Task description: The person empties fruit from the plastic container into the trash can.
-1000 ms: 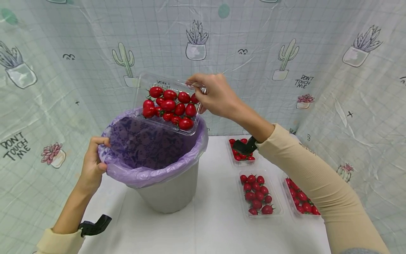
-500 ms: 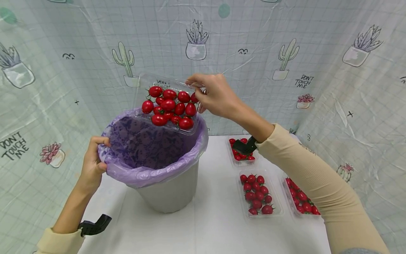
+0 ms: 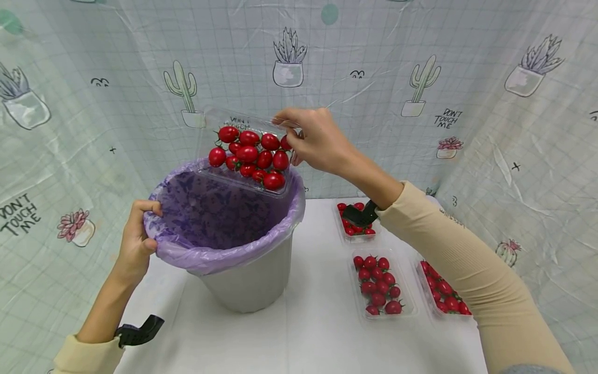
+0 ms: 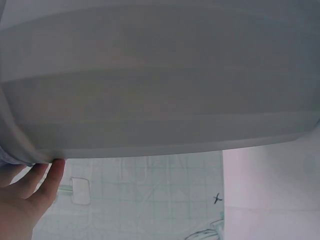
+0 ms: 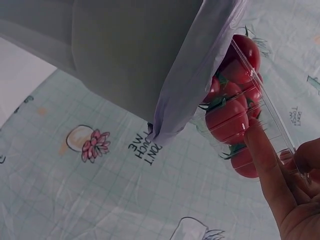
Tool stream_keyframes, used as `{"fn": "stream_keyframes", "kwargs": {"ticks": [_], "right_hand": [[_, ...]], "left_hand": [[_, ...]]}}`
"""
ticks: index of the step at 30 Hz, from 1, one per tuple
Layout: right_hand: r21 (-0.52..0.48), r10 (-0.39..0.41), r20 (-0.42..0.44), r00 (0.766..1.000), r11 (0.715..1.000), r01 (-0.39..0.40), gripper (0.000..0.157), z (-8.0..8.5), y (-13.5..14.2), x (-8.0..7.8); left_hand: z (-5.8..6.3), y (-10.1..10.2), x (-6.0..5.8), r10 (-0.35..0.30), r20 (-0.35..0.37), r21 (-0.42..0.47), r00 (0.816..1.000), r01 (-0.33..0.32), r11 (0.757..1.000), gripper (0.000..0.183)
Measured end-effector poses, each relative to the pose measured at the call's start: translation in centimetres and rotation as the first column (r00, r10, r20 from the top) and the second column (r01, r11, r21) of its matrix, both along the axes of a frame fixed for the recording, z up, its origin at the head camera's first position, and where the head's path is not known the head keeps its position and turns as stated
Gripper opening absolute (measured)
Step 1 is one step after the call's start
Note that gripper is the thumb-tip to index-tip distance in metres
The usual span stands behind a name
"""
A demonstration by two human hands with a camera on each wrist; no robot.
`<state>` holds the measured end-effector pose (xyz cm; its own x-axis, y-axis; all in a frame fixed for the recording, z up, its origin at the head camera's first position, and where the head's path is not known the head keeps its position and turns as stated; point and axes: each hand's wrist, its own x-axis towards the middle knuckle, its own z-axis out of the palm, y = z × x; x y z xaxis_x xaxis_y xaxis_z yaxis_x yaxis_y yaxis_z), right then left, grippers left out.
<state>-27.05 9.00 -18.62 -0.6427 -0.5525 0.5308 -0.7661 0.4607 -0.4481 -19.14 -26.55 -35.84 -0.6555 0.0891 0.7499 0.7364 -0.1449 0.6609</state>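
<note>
My right hand (image 3: 320,139) pinches the right edge of a clear plastic box (image 3: 210,122), tilted over the far rim of a grey trash can (image 3: 254,280). Several red cherry tomatoes (image 3: 247,154) lie in the box, some with green stems. In the right wrist view, the fingers (image 5: 267,165) lie along the box beside the tomatoes (image 5: 227,120). A purple trash bag (image 3: 224,257) lines the can and folds over its rim. At the can's left side my left hand (image 3: 135,244) grips the rim, fingertips over the bag's edge and thumb outside. The bottom of the can's inside is hidden.
Three more clear boxes of cherry tomatoes stand on the white table (image 3: 322,311): a back box (image 3: 359,239), a middle box (image 3: 406,306) and a right box (image 3: 432,298) partly behind my right sleeve. A patterned curtain (image 3: 350,31) surrounds the table.
Tomatoes at the box's lower left have rolled down along its edge, and one is gone from the box. Both hands and the can have stayed nearly in place.
</note>
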Motion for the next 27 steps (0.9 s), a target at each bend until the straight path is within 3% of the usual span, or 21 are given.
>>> {"fn": "stream_keyframes", "kwargs": {"ticks": [27], "right_hand": [[0.019, -0.009, -0.037, 0.999, 1.0, 0.01, 0.035, -0.01, 0.0, 0.0]], "left_hand": [[-0.11, -0.2, -0.06, -0.007, 0.003, -0.004, 1.0, 0.007, 1.0, 0.065]]}}
